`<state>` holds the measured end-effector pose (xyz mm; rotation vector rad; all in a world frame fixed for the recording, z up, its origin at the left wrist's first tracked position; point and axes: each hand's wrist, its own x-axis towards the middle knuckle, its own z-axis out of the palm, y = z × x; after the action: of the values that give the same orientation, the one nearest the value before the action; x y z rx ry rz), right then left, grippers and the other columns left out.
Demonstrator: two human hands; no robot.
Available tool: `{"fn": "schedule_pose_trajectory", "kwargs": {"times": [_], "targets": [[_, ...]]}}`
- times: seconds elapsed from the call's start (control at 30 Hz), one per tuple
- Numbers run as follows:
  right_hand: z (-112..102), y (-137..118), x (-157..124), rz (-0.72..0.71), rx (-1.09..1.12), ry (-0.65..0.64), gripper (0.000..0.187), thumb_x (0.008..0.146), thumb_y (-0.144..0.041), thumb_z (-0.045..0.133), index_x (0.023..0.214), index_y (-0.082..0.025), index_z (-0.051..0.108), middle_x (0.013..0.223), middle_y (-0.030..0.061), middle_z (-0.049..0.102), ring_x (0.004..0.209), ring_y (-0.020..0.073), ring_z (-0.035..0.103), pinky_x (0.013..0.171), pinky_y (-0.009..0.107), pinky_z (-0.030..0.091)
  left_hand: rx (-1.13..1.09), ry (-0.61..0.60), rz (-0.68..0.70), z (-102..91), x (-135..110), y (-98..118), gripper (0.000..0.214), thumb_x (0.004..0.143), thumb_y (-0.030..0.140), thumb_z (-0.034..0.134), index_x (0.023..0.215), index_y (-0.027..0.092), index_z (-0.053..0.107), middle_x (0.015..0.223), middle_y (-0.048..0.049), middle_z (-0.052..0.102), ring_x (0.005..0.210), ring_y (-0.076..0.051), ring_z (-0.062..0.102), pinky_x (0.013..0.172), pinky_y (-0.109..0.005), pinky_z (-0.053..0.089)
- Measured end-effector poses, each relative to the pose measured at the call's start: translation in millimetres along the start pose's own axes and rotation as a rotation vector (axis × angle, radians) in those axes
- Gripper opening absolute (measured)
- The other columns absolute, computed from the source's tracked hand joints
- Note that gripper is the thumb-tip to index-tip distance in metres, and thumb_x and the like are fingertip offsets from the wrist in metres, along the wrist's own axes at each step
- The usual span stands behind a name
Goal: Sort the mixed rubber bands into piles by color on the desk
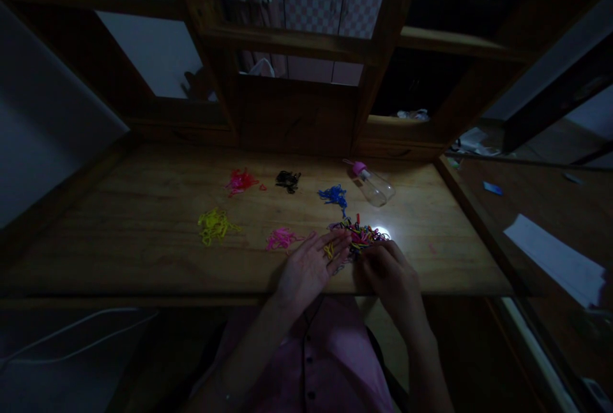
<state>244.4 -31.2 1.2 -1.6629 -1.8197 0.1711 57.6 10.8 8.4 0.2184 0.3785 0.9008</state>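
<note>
My left hand [309, 266] is palm up with its fingers stretched out, and a few yellow rubber bands [329, 249] rest on them. Its fingertips reach the edge of a mixed pile of coloured rubber bands [357, 231]. At the near side of that pile, my right hand [390, 269] has its fingers curled down and drawn together. What lies between those fingertips is hidden. Sorted heaps lie around: pink bands [282, 238] left of my left hand, yellow bands [215, 226] farther left, red bands [242, 180], black bands [288, 180] and blue bands [334, 196] behind.
A clear bottle with a pink cap [376, 188] lies on its side behind the mixed pile. The wooden desk [143, 209] has a shelf unit [297, 113] along its back. White paper [555, 260] lies on a lower surface to the right. The light is dim.
</note>
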Motion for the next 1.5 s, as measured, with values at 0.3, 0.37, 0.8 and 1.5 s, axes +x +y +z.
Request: {"fn": "schedule_pose_trajectory", "kwargs": {"times": [0.3, 0.37, 0.8, 1.5], "targets": [[-11, -15, 2, 0.136, 0.223, 0.058, 0.010, 0.090, -0.029, 0.059, 0.096, -0.022, 0.063, 0.087, 0.0032, 0.064, 0.067, 0.0138, 0.057, 0.058, 0.024, 0.048, 0.046, -0.055, -0.012, -2.8, 1, -2, 0.039, 0.094, 0.031, 0.042, 0.118, 0.006, 0.061, 0.134, -0.0174, 0.056, 0.132, -0.025, 0.046, 0.115, -0.038, 0.031], [-9, -21, 5, 0.142, 0.256, 0.064, 0.012, 0.090, -0.029, 0.058, 0.097, -0.022, 0.064, 0.086, 0.0033, 0.064, 0.065, 0.0136, 0.056, 0.056, 0.023, 0.047, 0.056, -0.073, -0.026, -3.7, 2, -4, 0.039, 0.093, 0.030, 0.043, 0.118, 0.006, 0.061, 0.131, -0.0182, 0.057, 0.130, -0.025, 0.048, 0.115, -0.038, 0.031], [8, -43, 20, -0.011, 0.354, 0.003, 0.018, 0.087, -0.020, 0.060, 0.103, -0.024, 0.067, 0.096, 0.0025, 0.071, 0.080, 0.0159, 0.067, 0.070, 0.026, 0.053, -0.043, -0.022, -0.024, -11.7, 7, -7, 0.027, 0.094, 0.023, 0.045, 0.101, 0.013, 0.069, 0.107, -0.0083, 0.068, 0.102, -0.016, 0.062, 0.105, -0.031, 0.041], [4, -44, 20, -0.060, 0.353, -0.013, 0.018, 0.086, -0.012, 0.060, 0.095, -0.024, 0.069, 0.097, 0.0027, 0.070, 0.091, 0.0170, 0.066, 0.078, 0.027, 0.052, -0.044, -0.040, -0.056, -10.2, 4, -4, 0.035, 0.096, 0.023, 0.043, 0.116, 0.005, 0.064, 0.125, -0.0141, 0.062, 0.111, -0.018, 0.059, 0.102, -0.027, 0.042]]}}
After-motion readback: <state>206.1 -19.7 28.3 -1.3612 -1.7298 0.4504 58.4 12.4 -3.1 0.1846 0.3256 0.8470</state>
